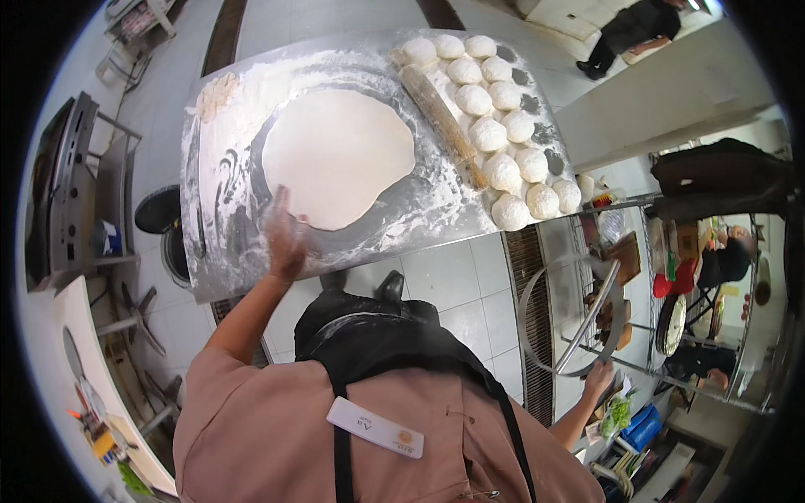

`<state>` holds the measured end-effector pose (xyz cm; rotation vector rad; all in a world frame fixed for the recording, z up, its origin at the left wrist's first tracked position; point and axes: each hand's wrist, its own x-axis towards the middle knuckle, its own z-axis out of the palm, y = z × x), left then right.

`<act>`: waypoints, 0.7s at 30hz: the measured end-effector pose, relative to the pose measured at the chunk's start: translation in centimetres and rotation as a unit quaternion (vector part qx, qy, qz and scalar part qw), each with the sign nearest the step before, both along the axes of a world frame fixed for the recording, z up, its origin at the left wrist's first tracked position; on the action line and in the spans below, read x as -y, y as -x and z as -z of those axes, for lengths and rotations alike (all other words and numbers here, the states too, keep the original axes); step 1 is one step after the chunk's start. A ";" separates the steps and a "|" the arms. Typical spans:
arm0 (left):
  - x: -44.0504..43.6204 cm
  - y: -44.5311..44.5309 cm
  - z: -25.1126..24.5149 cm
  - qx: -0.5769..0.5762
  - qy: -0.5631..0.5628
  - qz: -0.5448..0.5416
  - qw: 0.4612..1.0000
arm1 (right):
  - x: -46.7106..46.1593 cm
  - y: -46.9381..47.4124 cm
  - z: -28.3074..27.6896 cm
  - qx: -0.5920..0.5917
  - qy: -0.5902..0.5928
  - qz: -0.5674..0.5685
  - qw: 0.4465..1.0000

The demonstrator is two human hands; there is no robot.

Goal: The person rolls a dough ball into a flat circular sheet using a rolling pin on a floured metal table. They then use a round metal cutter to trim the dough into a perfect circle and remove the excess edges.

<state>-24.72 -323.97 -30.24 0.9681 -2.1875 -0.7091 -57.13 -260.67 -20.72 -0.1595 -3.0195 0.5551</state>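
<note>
A large rolled-out sheet of dough point(339, 157) lies on the floured metal table point(434, 232). My left hand point(286, 242), floury and blurred, is at the sheet's near left edge with its fingers apart; whether it touches the dough I cannot tell. Off to the right, beyond the table, my right hand point(599, 375) grips the rim of a large metal ring with a crossbar point(582, 327). A floured wooden rolling pin point(440, 116) rests between the sheet and several rows of round dough balls point(487, 134).
Dough scraps point(217, 95) sit at the table's far left corner. A black bin point(175, 254) stands beside the table's left side. Wire shelving point(651, 283) with trays and bags stands on the right. Other people point(635, 31) are farther off, at the upper right and right.
</note>
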 end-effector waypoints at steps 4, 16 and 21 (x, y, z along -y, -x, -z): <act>-1.2 3.0 -4.0 -0.034 -0.019 0.162 0.986 | 8.3 -1.9 -2.7 -0.074 0.098 -0.050 0.991; 0.3 1.8 -12.1 -0.064 -0.245 0.373 0.892 | 39.5 -8.1 -1.5 0.015 0.149 -0.230 0.962; 1.6 4.9 -11.6 -0.111 -0.432 0.313 0.838 | 48.7 -9.9 -0.3 0.064 0.174 -0.242 0.952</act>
